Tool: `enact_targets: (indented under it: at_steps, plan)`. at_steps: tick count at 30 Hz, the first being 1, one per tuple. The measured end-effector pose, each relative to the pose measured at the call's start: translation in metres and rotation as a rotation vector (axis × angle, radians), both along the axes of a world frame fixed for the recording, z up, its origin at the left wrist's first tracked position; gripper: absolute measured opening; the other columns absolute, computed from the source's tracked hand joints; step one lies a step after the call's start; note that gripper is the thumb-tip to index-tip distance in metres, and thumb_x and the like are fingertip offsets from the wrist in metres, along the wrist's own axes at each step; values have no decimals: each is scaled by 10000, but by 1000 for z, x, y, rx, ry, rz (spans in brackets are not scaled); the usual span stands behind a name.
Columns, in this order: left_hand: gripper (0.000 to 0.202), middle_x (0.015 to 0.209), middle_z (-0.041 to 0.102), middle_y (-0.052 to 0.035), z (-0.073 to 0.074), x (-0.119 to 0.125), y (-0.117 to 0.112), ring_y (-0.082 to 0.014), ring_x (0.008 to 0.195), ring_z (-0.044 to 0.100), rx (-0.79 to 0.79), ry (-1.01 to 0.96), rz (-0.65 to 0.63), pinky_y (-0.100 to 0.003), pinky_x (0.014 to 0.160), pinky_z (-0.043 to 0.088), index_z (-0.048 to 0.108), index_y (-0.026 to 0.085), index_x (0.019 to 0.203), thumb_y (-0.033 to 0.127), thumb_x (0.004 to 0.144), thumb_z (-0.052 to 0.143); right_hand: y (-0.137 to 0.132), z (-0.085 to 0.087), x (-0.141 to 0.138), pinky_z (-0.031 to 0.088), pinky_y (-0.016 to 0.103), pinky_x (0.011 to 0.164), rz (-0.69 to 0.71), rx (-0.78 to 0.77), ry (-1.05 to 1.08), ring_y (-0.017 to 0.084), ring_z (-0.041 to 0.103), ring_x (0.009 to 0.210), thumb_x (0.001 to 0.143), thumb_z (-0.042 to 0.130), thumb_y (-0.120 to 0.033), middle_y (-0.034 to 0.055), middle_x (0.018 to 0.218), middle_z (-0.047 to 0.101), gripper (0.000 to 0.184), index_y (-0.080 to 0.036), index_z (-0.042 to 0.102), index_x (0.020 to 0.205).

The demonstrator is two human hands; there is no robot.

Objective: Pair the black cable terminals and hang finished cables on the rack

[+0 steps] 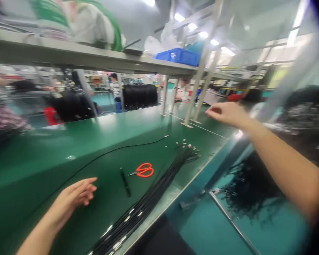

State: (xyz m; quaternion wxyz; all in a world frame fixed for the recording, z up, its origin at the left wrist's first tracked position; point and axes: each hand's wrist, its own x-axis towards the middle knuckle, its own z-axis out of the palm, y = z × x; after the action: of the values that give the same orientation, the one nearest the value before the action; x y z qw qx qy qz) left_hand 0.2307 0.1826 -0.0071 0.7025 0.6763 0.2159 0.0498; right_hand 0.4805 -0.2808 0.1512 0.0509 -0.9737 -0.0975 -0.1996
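Listing items by the orange scissors on the green bench:

- Black pen: just left of the scissors, lying flat.
- Single black cable: behind the scissors, curving across the bench.
- Bundle of black cables: right of the scissors, along the bench edge.
- Left hand: left of the scissors and near the pen, fingers loosely extended, holding nothing.
- Right hand: raised well beyond the scissors, fingers drawn together. Whether it grips anything cannot be told.

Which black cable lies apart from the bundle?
The single black cable arcing across the green bench beyond the orange scissors. The others lie packed together in the bundle along the front edge.
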Motion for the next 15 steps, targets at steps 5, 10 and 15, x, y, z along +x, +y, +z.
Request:
enact_targets:
  at_steps: [5,10,15]
  plan:
    - [507,786,675,-48,-42,8,37,-112,609,591,-81,-57,75,-198,524,470,711,116,999,442,634,843,186,-95,15,463,313,875,526,-203,200,213,624,1015,935,592,-276,86,1063,703,180,-170,714,1013]
    - [464,786,663,-56,-55,12,47,-85,554,570,-128,-30,111,-170,463,441,697,99,1007,436,706,799,312,-188,11,531,417,904,602,-280,235,204,616,1045,965,573,-340,99,1208,607,310,-153,597,1211]
    - [360,796,682,-75,-59,13,52,-88,546,588,-181,-35,117,-172,454,446,711,94,1003,388,797,741,351,-231,19,552,393,851,470,-264,228,198,622,1000,958,586,-342,99,1189,600,326,-137,584,1212]
